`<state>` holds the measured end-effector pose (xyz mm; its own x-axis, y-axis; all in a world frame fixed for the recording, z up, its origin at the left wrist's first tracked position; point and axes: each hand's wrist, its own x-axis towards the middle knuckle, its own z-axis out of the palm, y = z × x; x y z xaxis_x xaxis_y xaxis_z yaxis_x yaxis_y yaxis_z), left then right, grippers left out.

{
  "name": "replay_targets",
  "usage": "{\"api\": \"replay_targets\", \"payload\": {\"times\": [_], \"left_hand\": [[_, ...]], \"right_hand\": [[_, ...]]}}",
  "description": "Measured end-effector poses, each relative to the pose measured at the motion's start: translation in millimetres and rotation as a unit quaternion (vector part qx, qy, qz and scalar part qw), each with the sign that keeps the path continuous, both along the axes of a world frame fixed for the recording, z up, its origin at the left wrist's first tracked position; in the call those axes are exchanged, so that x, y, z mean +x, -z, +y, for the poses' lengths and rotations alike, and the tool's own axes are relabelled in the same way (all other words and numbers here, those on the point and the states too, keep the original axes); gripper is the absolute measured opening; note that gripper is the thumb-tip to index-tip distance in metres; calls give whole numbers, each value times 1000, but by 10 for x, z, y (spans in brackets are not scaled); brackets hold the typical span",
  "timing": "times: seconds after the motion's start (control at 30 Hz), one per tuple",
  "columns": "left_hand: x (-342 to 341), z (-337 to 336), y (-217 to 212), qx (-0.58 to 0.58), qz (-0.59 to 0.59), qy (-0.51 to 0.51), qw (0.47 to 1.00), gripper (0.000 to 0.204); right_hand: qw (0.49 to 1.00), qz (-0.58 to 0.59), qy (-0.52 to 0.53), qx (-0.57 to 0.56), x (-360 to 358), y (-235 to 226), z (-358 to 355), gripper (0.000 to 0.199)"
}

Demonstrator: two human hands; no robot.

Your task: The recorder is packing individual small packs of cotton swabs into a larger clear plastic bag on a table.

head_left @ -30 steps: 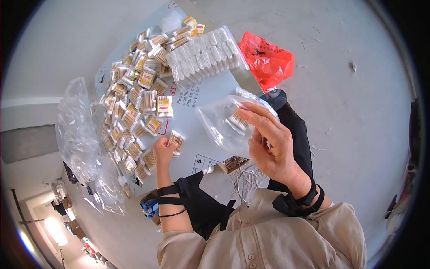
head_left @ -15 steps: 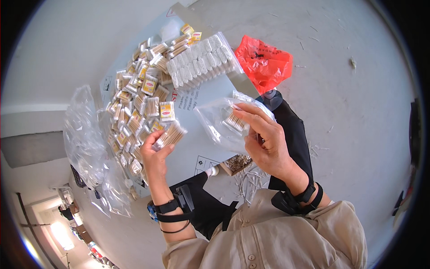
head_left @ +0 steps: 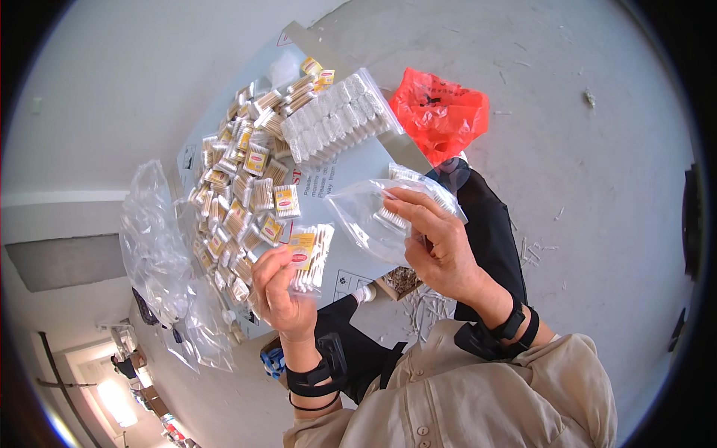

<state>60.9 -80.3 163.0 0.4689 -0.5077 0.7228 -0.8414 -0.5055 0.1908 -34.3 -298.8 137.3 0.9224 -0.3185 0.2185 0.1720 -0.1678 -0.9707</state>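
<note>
My left hand (head_left: 282, 290) pinches a small clear packet of cotton swabs (head_left: 317, 261) with a yellow label, holding it upright over the table's near side. To its right, my right hand (head_left: 442, 250) grips the edge of a clear plastic bag (head_left: 357, 224). The bag's mouth gapes toward the left hand, and a packet of cotton swabs (head_left: 388, 217) lies inside under my right fingers. The packet in my left hand is outside the bag, a short gap away. A heap of similar swab packets (head_left: 240, 196) covers the table's left side.
A filled clear bag (head_left: 337, 123) of swab packets in rows lies at the table's far side. Beyond the right edge is a red plastic bag (head_left: 441, 116). Crumpled clear plastic (head_left: 153, 239) hangs at the left. Loose swabs (head_left: 427, 305) lie on the floor beside a cardboard box (head_left: 398, 284).
My left hand has moved right and nearer to me, turning its packet so the yellow label and white swab tips show. The right hand keeps its grip on the bag.
</note>
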Motion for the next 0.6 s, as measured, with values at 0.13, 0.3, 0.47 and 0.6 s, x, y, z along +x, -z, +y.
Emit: {"api": "replay_targets", "payload": {"times": [0.13, 0.3, 0.47, 0.6], "left_hand": [[-56, -255, -160, 35, 170, 52, 983, 36], [-5, -659, -218, 122, 250, 117, 954, 35], [36, -718, -253, 11, 406, 52, 913, 28], [77, -737, -79, 9, 270, 127, 954, 27]], "right_hand": [[1000, -28, -3, 0, 21, 52, 8, 57], [1000, -14, -8, 2, 1, 36, -8, 58], [1000, -20, 7, -14, 1, 66, -47, 59], [999, -22, 24, 5, 6, 71, -46, 60]]}}
